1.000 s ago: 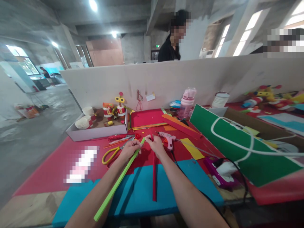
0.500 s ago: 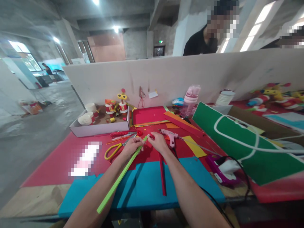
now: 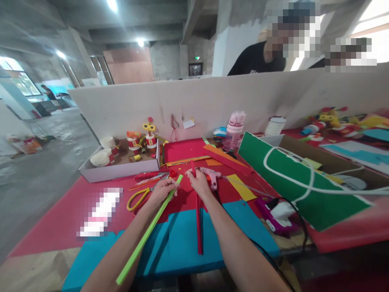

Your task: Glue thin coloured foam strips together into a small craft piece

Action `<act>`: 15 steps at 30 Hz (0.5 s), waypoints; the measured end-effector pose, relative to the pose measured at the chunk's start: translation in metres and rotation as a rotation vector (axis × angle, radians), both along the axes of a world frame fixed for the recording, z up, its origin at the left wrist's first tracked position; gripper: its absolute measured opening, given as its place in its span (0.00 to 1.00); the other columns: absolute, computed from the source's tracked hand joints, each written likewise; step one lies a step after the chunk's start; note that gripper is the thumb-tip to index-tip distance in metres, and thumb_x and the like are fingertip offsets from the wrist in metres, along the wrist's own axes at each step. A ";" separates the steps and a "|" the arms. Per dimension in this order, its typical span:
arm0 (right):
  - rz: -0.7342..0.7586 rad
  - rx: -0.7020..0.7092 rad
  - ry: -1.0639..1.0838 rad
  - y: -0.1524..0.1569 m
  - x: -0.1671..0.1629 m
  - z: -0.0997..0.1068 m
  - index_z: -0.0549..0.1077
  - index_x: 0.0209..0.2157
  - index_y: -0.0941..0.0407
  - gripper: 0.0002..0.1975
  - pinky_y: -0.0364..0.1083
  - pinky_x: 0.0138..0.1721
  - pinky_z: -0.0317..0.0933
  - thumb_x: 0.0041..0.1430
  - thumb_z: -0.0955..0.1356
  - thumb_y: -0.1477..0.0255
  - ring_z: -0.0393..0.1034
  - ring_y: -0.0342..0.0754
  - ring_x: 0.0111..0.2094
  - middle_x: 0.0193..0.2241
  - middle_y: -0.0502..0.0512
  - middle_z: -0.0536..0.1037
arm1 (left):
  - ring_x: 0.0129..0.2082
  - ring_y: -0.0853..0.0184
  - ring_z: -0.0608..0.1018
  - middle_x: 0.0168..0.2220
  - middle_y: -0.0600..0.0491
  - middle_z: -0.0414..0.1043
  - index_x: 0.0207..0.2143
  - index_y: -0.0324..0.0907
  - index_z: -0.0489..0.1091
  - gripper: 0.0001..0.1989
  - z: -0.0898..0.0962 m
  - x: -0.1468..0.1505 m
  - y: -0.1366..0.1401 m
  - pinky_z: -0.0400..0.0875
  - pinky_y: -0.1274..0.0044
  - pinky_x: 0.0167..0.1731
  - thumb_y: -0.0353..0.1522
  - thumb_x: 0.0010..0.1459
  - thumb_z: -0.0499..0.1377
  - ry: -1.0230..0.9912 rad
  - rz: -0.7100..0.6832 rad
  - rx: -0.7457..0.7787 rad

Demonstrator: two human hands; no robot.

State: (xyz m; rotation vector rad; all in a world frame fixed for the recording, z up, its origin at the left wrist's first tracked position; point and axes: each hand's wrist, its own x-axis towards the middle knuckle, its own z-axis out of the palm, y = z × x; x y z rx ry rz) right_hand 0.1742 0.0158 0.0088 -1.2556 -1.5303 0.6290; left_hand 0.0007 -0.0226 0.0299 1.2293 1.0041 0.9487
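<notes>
Two grips pinch: left hand (image 3: 164, 190), long lime-green strip (image 3: 150, 229); right hand (image 3: 199, 183), long red strip (image 3: 199, 230). Turning could knock pink glue gun (image 3: 214, 175), right hand's two o'clock.

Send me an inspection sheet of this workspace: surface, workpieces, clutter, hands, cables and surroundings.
Surface: red table covering; flat blue sheet along the near edge.
Workpieces: long, narrow lime-green strip and long, narrow red strip, apart.
Clutter: yellow-handled metal scissors, pink plastic glue gun, flat yellow sheet.
Hands: left hand holds the green strip, right hand the red one.
Cables: thick white cable looped across the green panel; black cord beside the purple plastic power strip.
Surroundings: upright white partition; person in black top beyond.
</notes>
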 end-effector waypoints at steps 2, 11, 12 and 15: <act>0.048 -0.037 0.112 0.000 -0.002 0.001 0.73 0.30 0.54 0.13 0.45 0.34 0.63 0.57 0.63 0.60 0.70 0.48 0.31 0.23 0.51 0.75 | 0.09 0.75 0.62 0.14 0.57 0.68 0.24 0.40 0.65 0.14 0.001 0.001 -0.001 0.52 0.81 0.11 0.39 0.46 0.64 0.002 0.013 0.000; 0.229 0.018 0.044 -0.009 -0.004 0.013 0.75 0.28 0.56 0.12 0.44 0.35 0.62 0.55 0.67 0.61 0.71 0.47 0.30 0.26 0.51 0.78 | 0.09 0.76 0.61 0.14 0.57 0.68 0.24 0.40 0.65 0.15 -0.005 -0.001 0.004 0.50 0.81 0.11 0.41 0.45 0.65 0.007 0.014 0.004; 0.214 0.018 0.005 -0.009 -0.004 0.013 0.75 0.28 0.56 0.12 0.44 0.35 0.62 0.56 0.66 0.63 0.71 0.47 0.30 0.25 0.51 0.78 | 0.09 0.76 0.61 0.14 0.57 0.68 0.24 0.40 0.65 0.15 -0.006 -0.001 0.004 0.50 0.81 0.11 0.41 0.45 0.65 0.006 0.007 0.009; 0.129 0.035 -0.135 -0.010 -0.006 0.012 0.73 0.30 0.56 0.11 0.45 0.37 0.61 0.60 0.64 0.66 0.71 0.49 0.32 0.28 0.54 0.78 | 0.09 0.76 0.61 0.14 0.57 0.68 0.24 0.40 0.65 0.15 -0.006 -0.001 0.004 0.50 0.81 0.11 0.41 0.46 0.64 0.009 -0.005 0.013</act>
